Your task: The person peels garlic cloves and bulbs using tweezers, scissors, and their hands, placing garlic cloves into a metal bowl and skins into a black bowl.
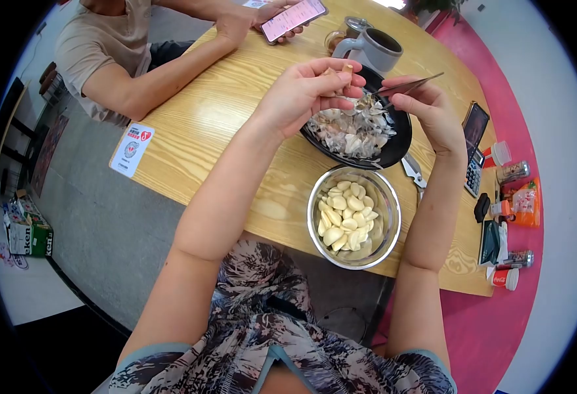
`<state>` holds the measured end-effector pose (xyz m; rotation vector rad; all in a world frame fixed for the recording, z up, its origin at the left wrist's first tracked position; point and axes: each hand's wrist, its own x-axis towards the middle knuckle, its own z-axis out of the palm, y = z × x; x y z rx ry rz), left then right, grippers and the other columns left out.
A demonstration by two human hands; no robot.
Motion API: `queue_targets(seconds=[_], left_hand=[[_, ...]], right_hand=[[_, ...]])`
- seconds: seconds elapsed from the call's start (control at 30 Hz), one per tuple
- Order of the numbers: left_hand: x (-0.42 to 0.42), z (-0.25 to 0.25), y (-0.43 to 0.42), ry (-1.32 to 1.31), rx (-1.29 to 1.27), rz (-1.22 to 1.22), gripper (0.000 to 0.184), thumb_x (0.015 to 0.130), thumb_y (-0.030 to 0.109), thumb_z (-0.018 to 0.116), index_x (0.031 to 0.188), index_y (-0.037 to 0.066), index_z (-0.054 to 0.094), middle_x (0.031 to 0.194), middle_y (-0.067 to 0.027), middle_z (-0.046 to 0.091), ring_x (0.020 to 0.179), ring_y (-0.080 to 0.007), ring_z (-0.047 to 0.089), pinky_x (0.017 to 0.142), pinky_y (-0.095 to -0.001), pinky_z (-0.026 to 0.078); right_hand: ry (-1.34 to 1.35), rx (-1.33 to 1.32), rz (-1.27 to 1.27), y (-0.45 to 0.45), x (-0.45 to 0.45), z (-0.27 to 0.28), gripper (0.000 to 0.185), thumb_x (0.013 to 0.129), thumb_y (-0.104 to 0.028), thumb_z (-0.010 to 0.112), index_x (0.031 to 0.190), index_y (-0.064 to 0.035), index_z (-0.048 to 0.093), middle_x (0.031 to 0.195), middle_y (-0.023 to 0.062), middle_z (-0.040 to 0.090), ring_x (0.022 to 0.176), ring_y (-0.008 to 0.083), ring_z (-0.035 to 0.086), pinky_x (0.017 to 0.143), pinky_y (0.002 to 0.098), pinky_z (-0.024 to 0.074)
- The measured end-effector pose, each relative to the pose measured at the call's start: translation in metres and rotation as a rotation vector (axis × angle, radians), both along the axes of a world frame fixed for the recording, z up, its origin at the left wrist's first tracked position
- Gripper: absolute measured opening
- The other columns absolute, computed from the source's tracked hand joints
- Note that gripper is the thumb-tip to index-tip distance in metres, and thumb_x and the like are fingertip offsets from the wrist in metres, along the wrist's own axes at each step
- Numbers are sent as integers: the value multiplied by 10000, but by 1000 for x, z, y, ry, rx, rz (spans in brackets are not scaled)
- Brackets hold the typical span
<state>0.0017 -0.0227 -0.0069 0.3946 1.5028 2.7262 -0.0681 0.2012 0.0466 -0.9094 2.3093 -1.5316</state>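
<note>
My left hand (318, 88) is closed with a garlic clove (347, 71) pinched at its fingertips. My right hand (431, 113) grips thin dark metal tweezers (410, 85), their narrow ends towards my left hand. Both hands are raised over a black bowl (403, 141) filled with papery garlic skins (354, 134). Nearer to me stands a shiny steel bowl (394, 226) with many peeled garlic cloves (349, 213) inside.
Scissors (414, 172) lie by my right forearm. Behind the black bowl are a grey mug (374, 49) and a glass jar (356, 26). A calculator (474, 174), cups and jars line the right side. Across the table (190, 141), another person's hand holds a phone (293, 18).
</note>
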Motion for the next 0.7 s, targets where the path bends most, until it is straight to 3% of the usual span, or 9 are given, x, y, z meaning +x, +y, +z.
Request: queue_targets(seconds=[0.17,0.23,0.37,0.47,0.7], left_hand=[[1,-1,0,-28,81,-76,312,918,143,595,1204,18,573,1015,-77,641,900,-113,624,735,-237,533],[2,-1,0,-34,99,-87,283,896,143,634,1145,13,599,955,-80,657,868,-142,651,720,-253,553],[3,1,4,-27,43,-63,266,895,153,641,1125,24,612,924,-65,663,849,-129,652,691,-234,550],[5,1,5,0,-22,-40,291,914,180,616,1167,38,597,958,-40,650,849,-108,635,673,-218,529],[2,-3,4,50,-5,-39,254,907,165,625,1108,11,608,943,-65,653,823,-118,643,685,-215,538]], right_hand=[[152,4,-162,-16,2,-5,233,818,-92,695,1037,-16,668,909,52,674,830,104,614,776,243,481],[210,-352,-137,-27,17,3,211,823,-70,700,1018,0,666,916,57,676,836,106,619,775,241,487],[328,-500,-64,-40,32,4,181,818,-20,695,991,23,662,915,73,681,838,119,637,765,243,493],[409,-418,-49,-41,35,3,168,809,11,687,975,29,663,906,73,685,831,121,644,759,240,493],[530,-377,-81,-49,40,-3,125,793,27,687,916,37,668,866,65,687,794,110,645,722,221,489]])
